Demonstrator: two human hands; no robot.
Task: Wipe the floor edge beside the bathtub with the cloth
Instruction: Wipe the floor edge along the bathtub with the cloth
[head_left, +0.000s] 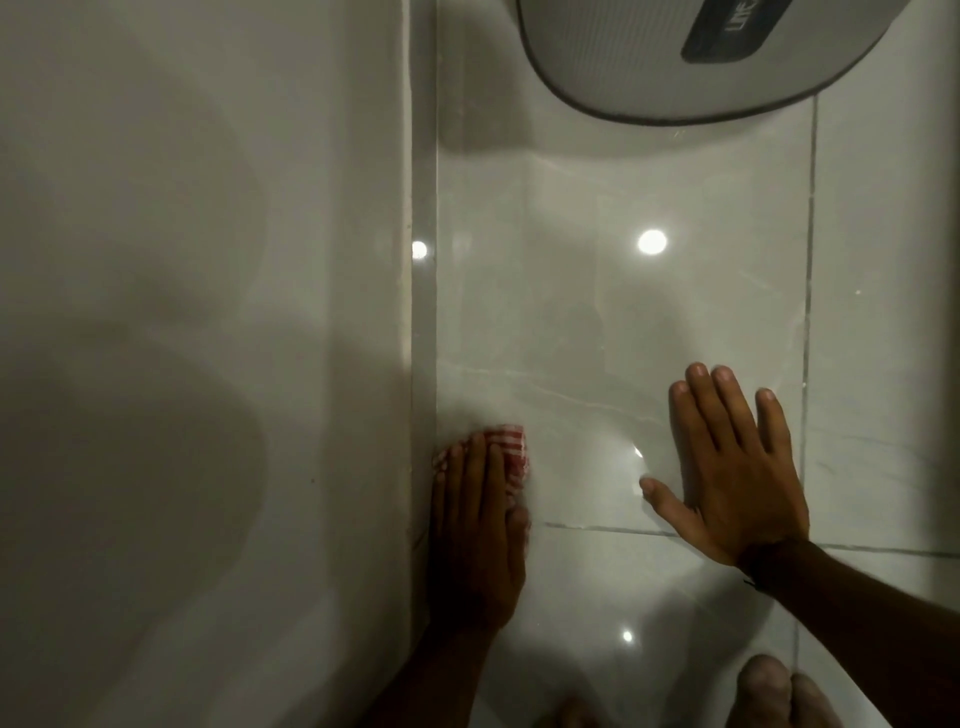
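A red-and-white checked cloth (511, 447) lies on the glossy tiled floor (597, 322), pressed against the foot of the white bathtub wall (208, 312). My left hand (475, 530) lies flat on top of the cloth, fingers together and pointing away from me, covering most of it. The hand's outer edge runs along the floor edge (423, 364) beside the tub. My right hand (737, 467) rests palm-down on the floor to the right, fingers spread, holding nothing.
A grey round-cornered appliance (701, 57) with a dark label stands on the floor at the top right. Grout lines cross the tiles near my right hand. My toes (769, 691) show at the bottom right edge.
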